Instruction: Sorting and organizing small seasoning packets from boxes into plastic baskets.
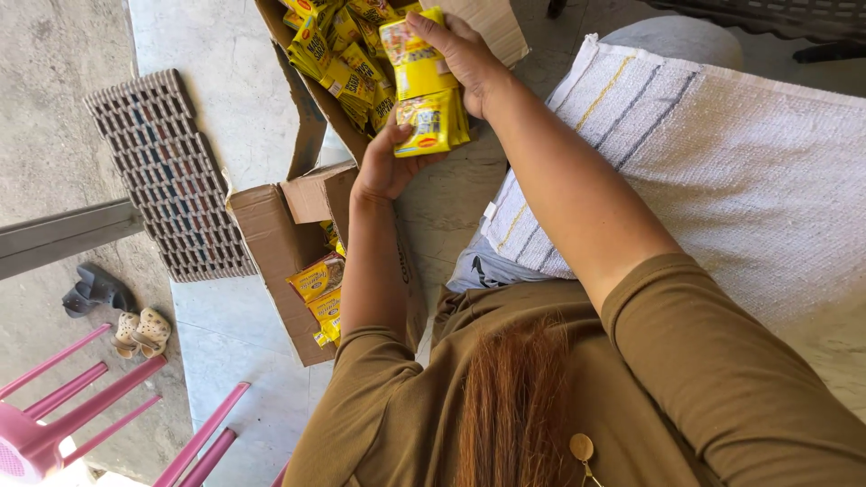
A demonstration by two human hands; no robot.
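Keep left hand [383, 167] cupped under yellow packet stack [424, 86], right hand [465, 59] clamped on top, edges squared above cardboard box [298, 225].

yellow packets [424, 86], brown box [271, 243], pink chair [54, 415].

My top [686, 379]: olive-brown, short sleeves ending above elbows. Reddish-brown hair [514, 406] hangs in front; gold pendant [582, 447] at chest.

Single head view, steeply downward, close overhead
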